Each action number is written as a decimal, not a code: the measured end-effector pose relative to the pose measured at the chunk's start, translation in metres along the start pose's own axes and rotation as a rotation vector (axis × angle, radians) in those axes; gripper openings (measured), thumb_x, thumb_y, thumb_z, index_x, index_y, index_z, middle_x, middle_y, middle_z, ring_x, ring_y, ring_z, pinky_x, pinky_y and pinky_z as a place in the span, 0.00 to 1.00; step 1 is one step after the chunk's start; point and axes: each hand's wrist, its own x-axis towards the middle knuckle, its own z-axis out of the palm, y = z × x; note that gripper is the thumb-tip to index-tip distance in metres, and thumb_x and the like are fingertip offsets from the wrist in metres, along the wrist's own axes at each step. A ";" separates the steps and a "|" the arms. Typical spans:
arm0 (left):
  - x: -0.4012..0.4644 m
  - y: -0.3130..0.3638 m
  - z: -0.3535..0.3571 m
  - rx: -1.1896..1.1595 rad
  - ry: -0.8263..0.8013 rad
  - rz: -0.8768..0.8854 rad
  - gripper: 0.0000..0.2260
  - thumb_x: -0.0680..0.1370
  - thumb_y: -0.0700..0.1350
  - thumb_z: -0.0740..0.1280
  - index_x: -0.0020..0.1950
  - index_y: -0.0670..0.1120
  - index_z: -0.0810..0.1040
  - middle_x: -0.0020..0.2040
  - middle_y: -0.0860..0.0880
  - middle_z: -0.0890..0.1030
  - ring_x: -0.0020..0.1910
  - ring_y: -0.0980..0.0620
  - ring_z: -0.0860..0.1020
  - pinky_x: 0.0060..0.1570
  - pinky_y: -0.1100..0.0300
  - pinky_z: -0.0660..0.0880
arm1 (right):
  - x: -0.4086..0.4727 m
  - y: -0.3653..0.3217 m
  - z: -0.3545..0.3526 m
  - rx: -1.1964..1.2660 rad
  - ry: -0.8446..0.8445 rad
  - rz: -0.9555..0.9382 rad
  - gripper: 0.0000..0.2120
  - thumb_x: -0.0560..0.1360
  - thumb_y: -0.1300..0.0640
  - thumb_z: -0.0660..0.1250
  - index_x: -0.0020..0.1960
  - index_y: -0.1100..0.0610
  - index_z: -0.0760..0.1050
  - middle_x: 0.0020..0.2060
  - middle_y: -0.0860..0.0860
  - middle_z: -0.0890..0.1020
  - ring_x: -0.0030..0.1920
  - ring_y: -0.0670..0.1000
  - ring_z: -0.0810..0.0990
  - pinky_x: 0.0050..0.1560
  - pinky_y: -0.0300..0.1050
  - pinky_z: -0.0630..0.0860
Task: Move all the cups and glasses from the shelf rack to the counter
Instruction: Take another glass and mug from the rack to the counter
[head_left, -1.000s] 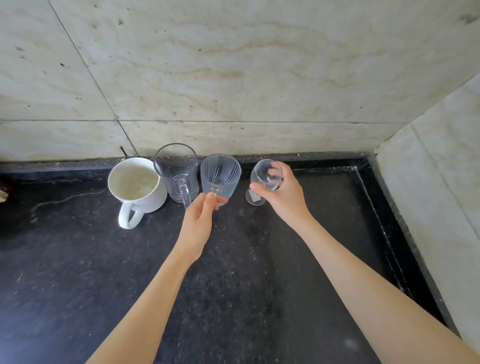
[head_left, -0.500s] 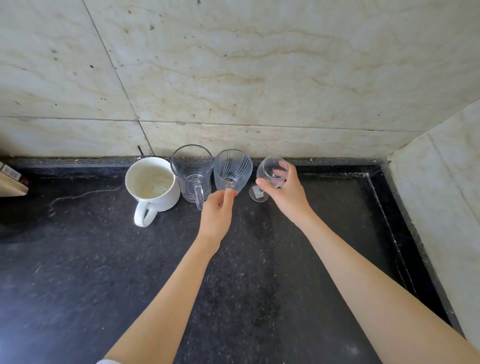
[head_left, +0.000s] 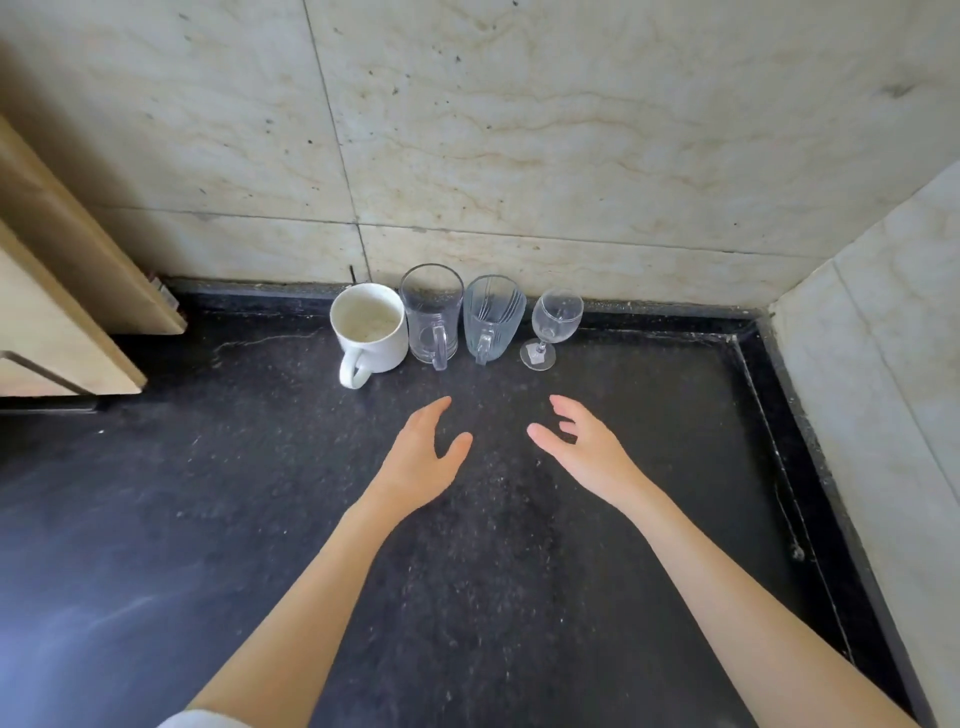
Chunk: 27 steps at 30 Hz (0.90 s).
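Both hands have let go now. A second ago the left hand (head_left: 421, 457) was pinching the handle of the ribbed glass (head_left: 491, 317) and the right hand (head_left: 584, 447) was wrapped round the little wine glass (head_left: 553, 325). Now both are pulled back toward the front of the desk (head_left: 208, 519), fingers spread and empty, well apart from the row. The wine glass stands on its own foot at the right end, near the back edge.

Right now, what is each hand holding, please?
Left hand: open, holding nothing.
Right hand: open, holding nothing.
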 end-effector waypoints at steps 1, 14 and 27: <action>-0.012 0.000 -0.008 0.074 0.017 0.041 0.27 0.78 0.52 0.61 0.74 0.49 0.56 0.75 0.48 0.60 0.73 0.50 0.59 0.70 0.53 0.59 | -0.011 -0.004 -0.001 -0.036 -0.013 -0.047 0.32 0.73 0.41 0.63 0.73 0.47 0.56 0.73 0.46 0.62 0.71 0.48 0.62 0.60 0.41 0.60; -0.258 0.005 -0.042 0.644 0.638 0.052 0.29 0.76 0.61 0.54 0.75 0.56 0.51 0.77 0.49 0.51 0.76 0.45 0.44 0.71 0.43 0.40 | -0.192 -0.077 0.023 -0.778 -0.073 -0.823 0.34 0.75 0.38 0.56 0.75 0.48 0.47 0.76 0.50 0.52 0.75 0.52 0.49 0.73 0.60 0.50; -0.542 -0.089 -0.036 0.456 1.021 -0.384 0.27 0.78 0.60 0.52 0.75 0.57 0.48 0.78 0.50 0.49 0.75 0.49 0.41 0.71 0.46 0.38 | -0.368 -0.124 0.202 -0.935 -0.395 -1.259 0.37 0.73 0.33 0.54 0.75 0.45 0.43 0.77 0.49 0.48 0.76 0.52 0.45 0.72 0.63 0.44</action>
